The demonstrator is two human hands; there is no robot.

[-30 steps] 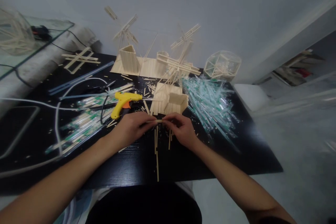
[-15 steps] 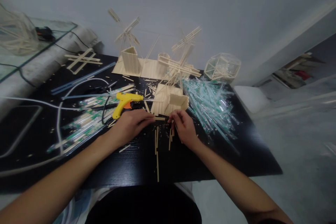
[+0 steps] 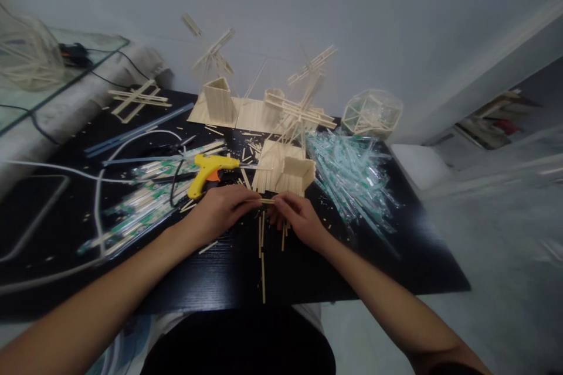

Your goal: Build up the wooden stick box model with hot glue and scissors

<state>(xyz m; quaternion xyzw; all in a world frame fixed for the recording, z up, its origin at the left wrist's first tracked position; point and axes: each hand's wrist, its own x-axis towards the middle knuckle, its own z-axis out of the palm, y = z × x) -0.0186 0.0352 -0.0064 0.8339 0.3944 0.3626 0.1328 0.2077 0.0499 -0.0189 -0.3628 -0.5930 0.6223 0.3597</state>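
Note:
Thin wooden sticks (image 3: 267,201) lie crosswise between my two hands; how many there are I cannot make out. My left hand (image 3: 226,206) pinches their left end, and the fingers of my right hand (image 3: 299,217) close on the right end. Just beyond the hands stands a small open box of wooden sticks (image 3: 299,171) on a stick-made base panel (image 3: 268,161). A yellow glue gun (image 3: 209,173) lies left of the panel, above my left hand, its nozzle pointing right. Several loose sticks (image 3: 263,275) lie on the table below my hands.
Plastic-wrapped stick packs (image 3: 149,199) and a white cable (image 3: 99,205) lie left. Clear empty wrappers (image 3: 352,170) are heaped right. Windmill-like stick models (image 3: 217,99) stand at the back beside a many-sided frame (image 3: 373,112). The black table's (image 3: 352,281) front edge is near my body.
My right hand has moved left and slightly down from beside the box, and now grips the right end of the sticks. My left hand has stayed almost in place.

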